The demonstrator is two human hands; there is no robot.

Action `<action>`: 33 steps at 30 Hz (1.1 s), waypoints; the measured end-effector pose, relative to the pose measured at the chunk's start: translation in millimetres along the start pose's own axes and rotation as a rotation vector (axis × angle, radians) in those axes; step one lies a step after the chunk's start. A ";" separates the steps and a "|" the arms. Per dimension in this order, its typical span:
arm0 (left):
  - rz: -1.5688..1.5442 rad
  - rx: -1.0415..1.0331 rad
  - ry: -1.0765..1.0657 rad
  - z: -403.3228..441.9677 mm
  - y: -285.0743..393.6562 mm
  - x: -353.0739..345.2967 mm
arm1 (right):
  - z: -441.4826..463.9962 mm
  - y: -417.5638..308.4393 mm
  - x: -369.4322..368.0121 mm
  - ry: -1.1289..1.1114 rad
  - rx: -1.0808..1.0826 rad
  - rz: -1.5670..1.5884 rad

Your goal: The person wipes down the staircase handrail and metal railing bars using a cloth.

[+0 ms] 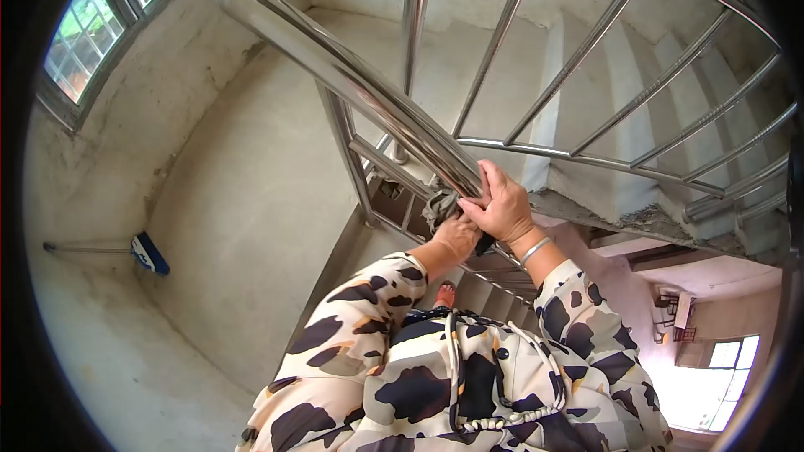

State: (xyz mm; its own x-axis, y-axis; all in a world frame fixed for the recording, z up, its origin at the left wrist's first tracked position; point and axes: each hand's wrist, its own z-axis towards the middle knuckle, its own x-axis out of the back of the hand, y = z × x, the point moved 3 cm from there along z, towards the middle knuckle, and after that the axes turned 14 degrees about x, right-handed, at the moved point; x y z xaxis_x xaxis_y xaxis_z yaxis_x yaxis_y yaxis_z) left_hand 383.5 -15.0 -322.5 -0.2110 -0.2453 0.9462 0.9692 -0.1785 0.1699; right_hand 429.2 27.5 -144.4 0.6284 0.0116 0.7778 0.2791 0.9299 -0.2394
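Note:
A thick, shiny metal handrail [360, 88] slants down from the upper left towards me. My left hand [456, 237] is closed on a crumpled grey cloth [440, 208], which is pressed against the rail's side. Just above it, my right hand [500, 202] lies on top of the handrail with its fingers curved over the tube; a bangle circles that wrist. The two hands touch or nearly touch. Part of the cloth is hidden under my left fingers.
Metal balusters [578, 59] fence the concrete stairs [620, 117] at the right. Descending steps [490, 297] lie below my hands. A long-handled dustpan or broom with a blue head [150, 253] leans by the left wall. A barred window [88, 33] is at the upper left.

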 end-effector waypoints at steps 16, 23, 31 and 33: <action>-0.316 0.411 0.320 -11.0 -76.8 98.6 | -0.9 1.6 -0.7 0.006 -0.005 0.041; -1.557 1.216 -0.294 -52.1 -53.7 59.0 | 2.7 -1.7 1.0 0.004 0.017 0.048; -1.723 0.458 0.865 -26.2 -157.4 269.9 | 6.2 -4.8 2.4 0.022 0.012 0.056; -1.422 0.465 0.858 -9.5 -167.7 272.1 | 6.2 -5.5 3.1 -0.010 -0.018 0.070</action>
State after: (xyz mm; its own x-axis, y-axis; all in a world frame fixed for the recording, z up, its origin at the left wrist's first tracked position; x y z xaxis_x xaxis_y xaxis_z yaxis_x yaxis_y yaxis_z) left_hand 162.4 -60.9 -96.2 -0.7202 -0.5781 -0.3836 -0.1027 -0.4580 0.8830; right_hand 425.1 24.7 -137.1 0.6399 0.0803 0.7642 0.2479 0.9198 -0.3043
